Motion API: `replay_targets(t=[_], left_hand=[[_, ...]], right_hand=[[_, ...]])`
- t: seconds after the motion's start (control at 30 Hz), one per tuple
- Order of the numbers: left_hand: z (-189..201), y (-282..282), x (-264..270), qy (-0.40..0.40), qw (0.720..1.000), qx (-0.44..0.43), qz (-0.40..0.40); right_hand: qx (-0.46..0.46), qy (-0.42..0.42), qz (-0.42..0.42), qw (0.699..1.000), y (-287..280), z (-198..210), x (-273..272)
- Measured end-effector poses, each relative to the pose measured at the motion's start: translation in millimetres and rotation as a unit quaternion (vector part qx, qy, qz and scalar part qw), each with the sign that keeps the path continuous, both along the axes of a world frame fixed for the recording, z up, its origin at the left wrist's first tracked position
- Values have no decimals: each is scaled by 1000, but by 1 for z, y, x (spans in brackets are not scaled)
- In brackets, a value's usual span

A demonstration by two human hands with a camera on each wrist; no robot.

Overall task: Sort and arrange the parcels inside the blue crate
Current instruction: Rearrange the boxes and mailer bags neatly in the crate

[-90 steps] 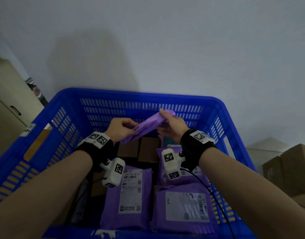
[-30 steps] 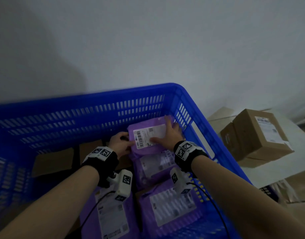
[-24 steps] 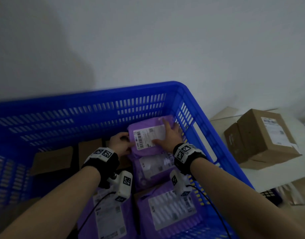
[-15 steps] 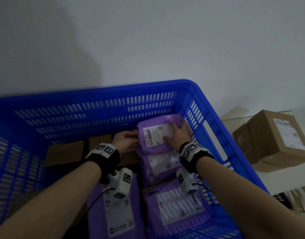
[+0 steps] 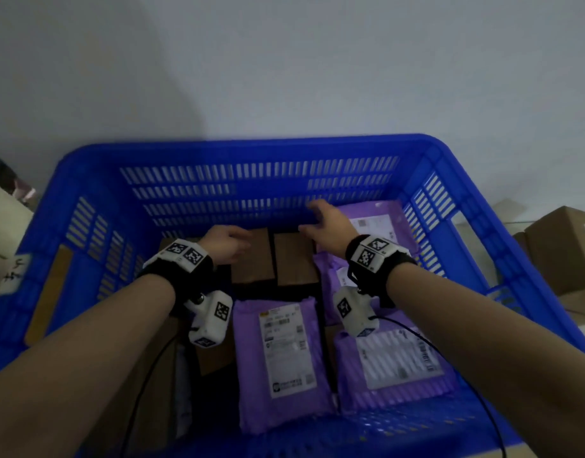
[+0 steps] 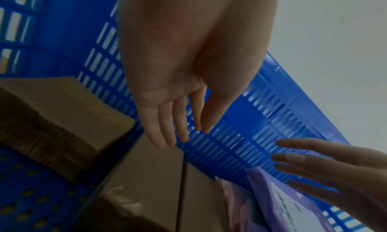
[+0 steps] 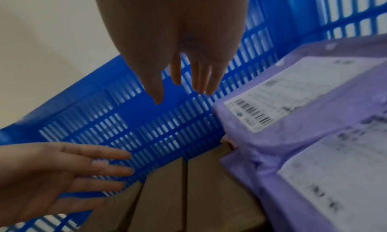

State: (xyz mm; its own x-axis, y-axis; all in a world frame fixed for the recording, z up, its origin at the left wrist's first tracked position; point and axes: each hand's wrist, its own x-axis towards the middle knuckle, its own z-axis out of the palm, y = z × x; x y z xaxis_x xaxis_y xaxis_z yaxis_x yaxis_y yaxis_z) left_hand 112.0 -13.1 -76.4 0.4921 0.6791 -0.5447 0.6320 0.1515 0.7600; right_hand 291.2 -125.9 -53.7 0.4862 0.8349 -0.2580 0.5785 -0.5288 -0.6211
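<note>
The blue crate (image 5: 258, 150) holds several purple mailer parcels and brown cardboard boxes. A purple parcel (image 5: 380, 219) with a white label lies flat in the far right corner, on top of another. Two more purple parcels (image 5: 281, 355) (image 5: 393, 361) lie near the front. Two brown boxes (image 5: 253, 259) (image 5: 292, 259) sit side by side at the far middle. My left hand (image 5: 230, 246) hovers open above the left brown box, holding nothing. My right hand (image 5: 327, 223) hovers open beside the corner parcel, fingers spread (image 7: 178, 74), touching nothing.
A larger brown box (image 6: 52, 119) stands at the far left inside the crate. Outside, cardboard boxes (image 5: 562, 246) are stacked to the right. A pale cabinet (image 5: 0, 226) stands at the left. A white wall (image 5: 284, 61) runs right behind the crate.
Both hands have let go of the purple parcel, which now lies flat in the far right corner. The hands have lifted and moved left toward the brown boxes. The view has swung left.
</note>
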Motion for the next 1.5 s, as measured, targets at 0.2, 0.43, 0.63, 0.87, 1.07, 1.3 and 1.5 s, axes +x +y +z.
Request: replay_targets(t=[0.2,0.43,0.63,0.87,1.07,1.3,1.5], left_hand=[[-13,-18,8,5,997,-71,-33],[-31,-29,26,48,987,-117,-94],[-41,-27,44,33,987,-132,-84],[-52,-20,55,57,987,-135,-64],[-57,-21,51,52,975,-216,5],[-47,-14,37,4,973,-226,50],[-32,-21,27,-75,976,-193,65]], right_hand=[[-131,51,36,989,5,-30,-30],[-201,67,29,977,8,-42,-29],[-227,51,-20,972,16,-55,-32],[-239,94,-57,965,24,-59,-28],[-205,113,-64,970,22,-64,-20],[-157,128,-103,974,25,-52,-16],[-78,154,-102,980,26,-27,-17]])
